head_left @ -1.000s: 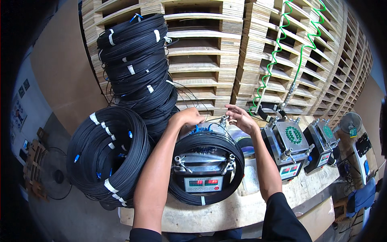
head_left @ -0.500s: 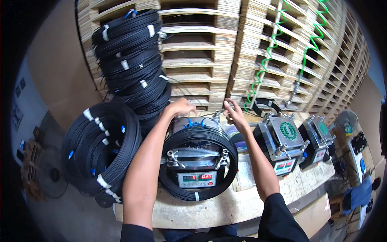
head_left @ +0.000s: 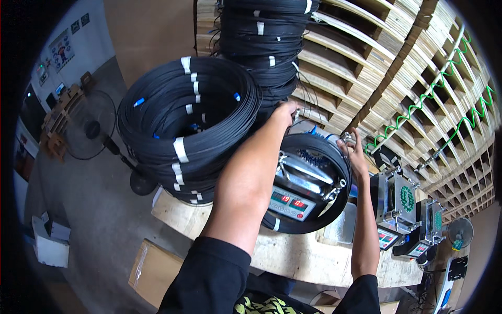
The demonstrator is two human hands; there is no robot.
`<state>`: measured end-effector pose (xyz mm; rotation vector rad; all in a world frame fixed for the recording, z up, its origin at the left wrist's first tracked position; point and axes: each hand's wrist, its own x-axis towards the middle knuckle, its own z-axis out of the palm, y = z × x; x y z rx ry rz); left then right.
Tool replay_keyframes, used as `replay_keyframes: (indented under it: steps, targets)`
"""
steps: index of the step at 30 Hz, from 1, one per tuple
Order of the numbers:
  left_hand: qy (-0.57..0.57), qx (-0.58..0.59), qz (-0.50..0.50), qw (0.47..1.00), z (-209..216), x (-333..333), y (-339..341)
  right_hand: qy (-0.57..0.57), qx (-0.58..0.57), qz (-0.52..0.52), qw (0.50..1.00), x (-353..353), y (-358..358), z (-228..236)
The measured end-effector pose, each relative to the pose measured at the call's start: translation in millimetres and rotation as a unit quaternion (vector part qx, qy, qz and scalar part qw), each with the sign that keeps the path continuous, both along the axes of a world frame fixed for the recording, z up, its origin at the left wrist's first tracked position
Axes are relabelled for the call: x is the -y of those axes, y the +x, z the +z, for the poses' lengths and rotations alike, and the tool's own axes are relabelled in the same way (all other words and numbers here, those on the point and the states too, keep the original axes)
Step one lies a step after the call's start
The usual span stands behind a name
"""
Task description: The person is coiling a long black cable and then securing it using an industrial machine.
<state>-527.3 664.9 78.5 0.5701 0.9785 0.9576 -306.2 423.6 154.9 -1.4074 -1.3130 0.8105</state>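
Note:
A coil of black cable point(head_left: 346, 172) hangs around the front of a bench machine with a metal clamp plate point(head_left: 306, 168) and a lit red display panel point(head_left: 291, 202). My left hand point(head_left: 286, 112) reaches over the machine's far left corner, fingers closed at a metal clamp knob point(head_left: 296, 116); its fingertips are partly hidden. At the far right corner, my right hand point(head_left: 356, 154) has thumb and index finger around another metal knob point(head_left: 345, 137). Blue ties or connectors point(head_left: 314, 130) show at the coil's top, between my hands.
A tall pile of black cable coils point(head_left: 180, 152) stands left of the machine, with another stack point(head_left: 261, 47) behind. Two similar machines point(head_left: 400, 201) point(head_left: 431, 222) are to the right. Wooden pallets point(head_left: 345, 52) rise behind the bench point(head_left: 261, 251). A fan point(head_left: 91, 128) stands at left.
My view has swung left, so the scene sits further right. Both hands have come from hovering behind the coil to the knobs at the machine's far corners. The coil stays on the machine.

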Motion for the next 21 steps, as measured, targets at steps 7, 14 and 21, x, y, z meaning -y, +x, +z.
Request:
replay_keyframes:
  steps: [7,14,21]
  targets:
    - [0.007,0.068,0.035,0.997,19.6,41.8,1.4,-0.024,0.032,-0.026,0.999,5.1,20.0,-8.9]
    - [0.08,0.004,0.106,0.991,48.1,74.5,-9.3,0.043,0.045,-0.017,0.998,-4.9,35.2,-25.9]
    - [0.093,-0.239,0.081,0.963,51.1,68.2,0.2,0.098,0.001,-0.006,0.995,-9.2,44.1,-43.0]
